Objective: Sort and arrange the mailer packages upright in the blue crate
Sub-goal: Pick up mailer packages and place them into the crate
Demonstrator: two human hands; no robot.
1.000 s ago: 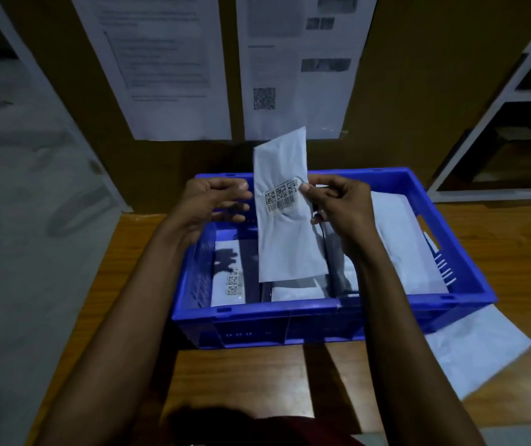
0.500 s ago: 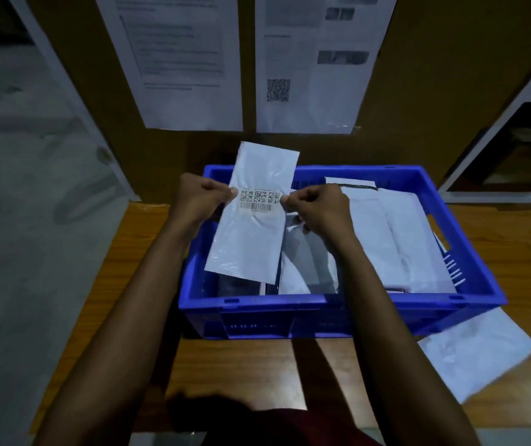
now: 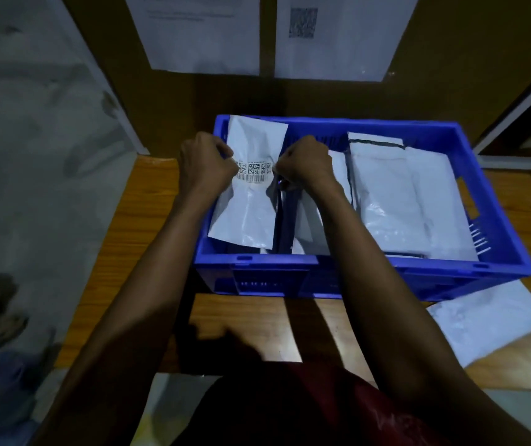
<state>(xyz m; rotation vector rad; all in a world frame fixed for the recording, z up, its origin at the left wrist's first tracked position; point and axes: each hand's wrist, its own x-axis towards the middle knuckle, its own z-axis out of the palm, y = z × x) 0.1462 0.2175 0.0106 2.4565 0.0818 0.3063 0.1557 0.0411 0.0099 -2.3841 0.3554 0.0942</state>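
A blue crate [image 3: 370, 278] stands on the wooden table [image 3: 148, 220]. I hold a white mailer with a barcode label [image 3: 248, 207] at the crate's left end, leaning against the left wall. My left hand [image 3: 206, 162] grips its left edge and my right hand [image 3: 306, 162] grips its right edge, both with fingers curled. Larger white mailers [image 3: 396, 201] lean in the crate's right half. More mailers stand in the middle, partly hidden by my right arm.
A loose white mailer [image 3: 489, 320] lies on the table, partly under the crate's front right corner. Printed sheets [image 3: 331, 43] hang on the brown wall behind. A white shelf frame [image 3: 521, 123] stands at the right. Floor lies to the left of the table.
Both hands have lowered the barcode mailer from above the crate down into its left end. It went from raised and upright to leaning inside the crate.
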